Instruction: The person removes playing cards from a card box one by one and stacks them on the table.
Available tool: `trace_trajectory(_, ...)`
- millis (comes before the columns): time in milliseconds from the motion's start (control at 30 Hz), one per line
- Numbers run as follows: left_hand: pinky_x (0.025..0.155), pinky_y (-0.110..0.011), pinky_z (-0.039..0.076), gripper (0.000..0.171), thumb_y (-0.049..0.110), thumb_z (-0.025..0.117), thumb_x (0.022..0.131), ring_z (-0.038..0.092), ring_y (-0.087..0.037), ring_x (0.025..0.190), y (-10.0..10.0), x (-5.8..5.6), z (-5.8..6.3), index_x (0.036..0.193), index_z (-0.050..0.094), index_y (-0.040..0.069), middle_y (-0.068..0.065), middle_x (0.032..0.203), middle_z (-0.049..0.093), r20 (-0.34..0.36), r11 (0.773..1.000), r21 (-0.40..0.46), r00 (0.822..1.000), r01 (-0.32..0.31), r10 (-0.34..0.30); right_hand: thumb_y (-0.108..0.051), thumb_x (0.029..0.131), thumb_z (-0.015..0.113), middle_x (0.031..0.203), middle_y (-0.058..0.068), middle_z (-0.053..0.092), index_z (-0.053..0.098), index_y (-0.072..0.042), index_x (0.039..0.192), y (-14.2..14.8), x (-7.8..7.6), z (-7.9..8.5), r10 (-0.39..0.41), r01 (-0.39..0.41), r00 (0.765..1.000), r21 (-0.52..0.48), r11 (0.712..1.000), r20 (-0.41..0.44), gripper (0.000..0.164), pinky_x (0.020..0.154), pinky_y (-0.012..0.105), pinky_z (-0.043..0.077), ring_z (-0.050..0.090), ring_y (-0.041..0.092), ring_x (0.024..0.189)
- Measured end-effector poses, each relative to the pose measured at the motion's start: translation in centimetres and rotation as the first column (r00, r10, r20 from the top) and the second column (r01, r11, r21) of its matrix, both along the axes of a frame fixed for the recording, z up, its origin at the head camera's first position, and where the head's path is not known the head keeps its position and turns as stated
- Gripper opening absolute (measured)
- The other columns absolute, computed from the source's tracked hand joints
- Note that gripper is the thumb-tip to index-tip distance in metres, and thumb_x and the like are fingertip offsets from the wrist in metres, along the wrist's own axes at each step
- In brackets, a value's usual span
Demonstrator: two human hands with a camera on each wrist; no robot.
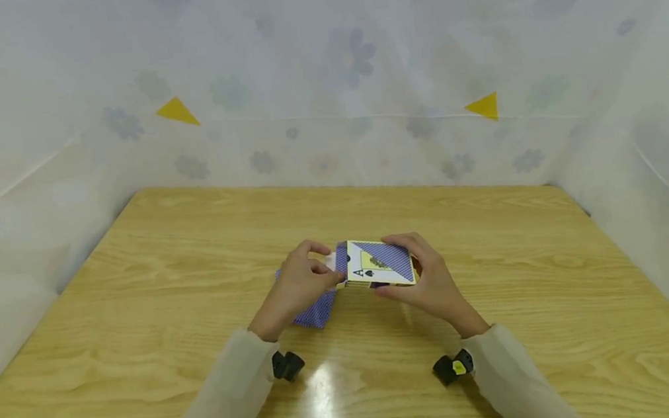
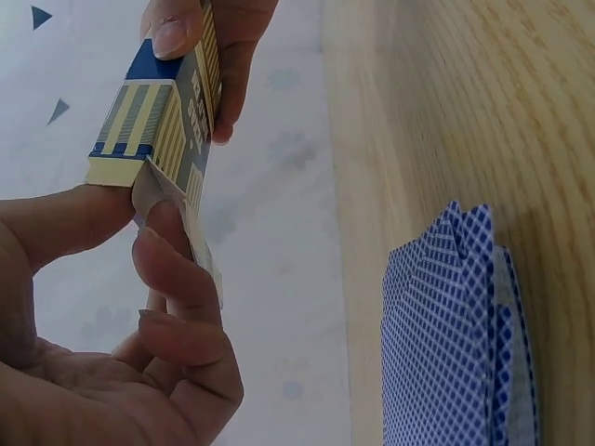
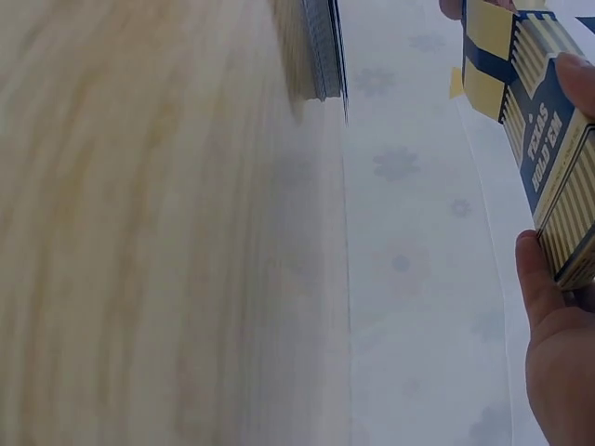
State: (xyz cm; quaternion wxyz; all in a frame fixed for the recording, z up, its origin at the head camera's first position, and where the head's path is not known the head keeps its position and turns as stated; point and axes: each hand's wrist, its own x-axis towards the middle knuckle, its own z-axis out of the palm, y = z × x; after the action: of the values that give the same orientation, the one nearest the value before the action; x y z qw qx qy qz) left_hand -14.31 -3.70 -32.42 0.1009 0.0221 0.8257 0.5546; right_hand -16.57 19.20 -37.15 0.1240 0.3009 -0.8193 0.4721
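Observation:
A playing-card box is held up over the table between both hands, its ace-of-spades face upward in the head view. My right hand grips it from the right, thumb on the near side and fingers on the far side. My left hand pinches at the left end, where a pale flap stands out from the box in the left wrist view. "Texas Hold 'Em" is printed along the side of the box. Below the left hand lies a blue-and-white checked stack with layered edges, partly hidden by the hand in the head view.
The wooden table runs back to a flower-patterned white curtain, which also closes off both sides. Two yellow triangles are fixed on the curtain. Small black cameras sit at the wrists.

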Motion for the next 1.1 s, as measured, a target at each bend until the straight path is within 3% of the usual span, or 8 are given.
trace_trajectory(333, 0.066, -0.033, 0.050, 0.043, 0.006, 0.070, 0.084, 0.064, -0.028, 0.080, -0.5, -0.2, -0.2, 0.123, 0.050, 0.008, -0.011, 0.087, 0.069, 0.016, 0.998, 0.054, 1.000, -0.020, 0.020, -0.006, 0.069, 0.084, 0.122, 0.009, 0.053, 0.053, -0.009, 0.130, 0.5, -0.3, 0.3, -0.010, 0.010, 1.000, -0.001, 1.000, 0.011, 0.069, 0.059, 0.020, 0.039, 0.045, 0.012, 0.088)
trace_trajectory(500, 0.069, -0.036, 0.051, 0.044, 0.005, 0.068, 0.086, 0.065, -0.029, 0.082, -1.2, -0.4, -0.1, 0.126, 0.050, 0.006, -0.013, 0.090, 0.070, 0.000, 0.998, 0.055, 1.000, 0.015, -0.015, -0.004, 0.067, 0.085, 0.121, 0.009, 0.054, 0.054, -0.012, 0.130, 0.7, -0.5, 0.2, -0.018, 0.018, 1.000, -0.002, 1.000, -0.008, 0.070, 0.058, 0.021, 0.038, 0.044, 0.011, 0.086)
trace_trajectory(667, 0.072, -0.038, 0.052, 0.043, 0.005, 0.066, 0.087, 0.065, -0.031, 0.085, -2.0, -0.7, 0.0, 0.128, 0.051, 0.007, -0.017, 0.093, 0.070, -0.012, 0.998, 0.059, 0.999, 0.032, -0.032, -0.001, 0.066, 0.085, 0.122, 0.011, 0.054, 0.054, -0.008, 0.130, 0.9, -0.6, 0.2, -0.032, 0.032, 1.000, -0.007, 0.999, 0.000, 0.072, 0.059, 0.019, 0.039, 0.045, 0.009, 0.088)
trace_trajectory(933, 0.075, -0.040, 0.052, 0.042, 0.002, 0.062, 0.089, 0.066, -0.033, 0.090, -2.8, -1.3, 0.4, 0.130, 0.053, 0.009, -0.019, 0.095, 0.070, -0.037, 0.996, 0.092, 0.999, 0.008, -0.004, -0.001, 0.067, 0.084, 0.124, 0.010, 0.053, 0.054, -0.008, 0.131, 1.4, -0.8, 0.5, -0.066, 0.066, 0.998, -0.018, 0.998, 0.018, 0.071, 0.060, 0.019, 0.038, 0.045, 0.010, 0.090)
trace_trajectory(1100, 0.075, -0.039, 0.051, 0.039, 0.001, 0.062, 0.089, 0.064, -0.031, 0.082, -3.2, -1.5, 0.5, 0.128, 0.055, 0.006, -0.024, 0.095, 0.069, -0.059, 0.994, 0.110, 0.998, -0.014, 0.021, -0.002, 0.068, 0.083, 0.124, 0.009, 0.053, 0.054, -0.010, 0.131, 1.5, -0.9, 0.5, -0.057, 0.058, 0.998, -0.038, 0.998, 0.022, 0.069, 0.062, 0.017, 0.039, 0.046, 0.011, 0.092)
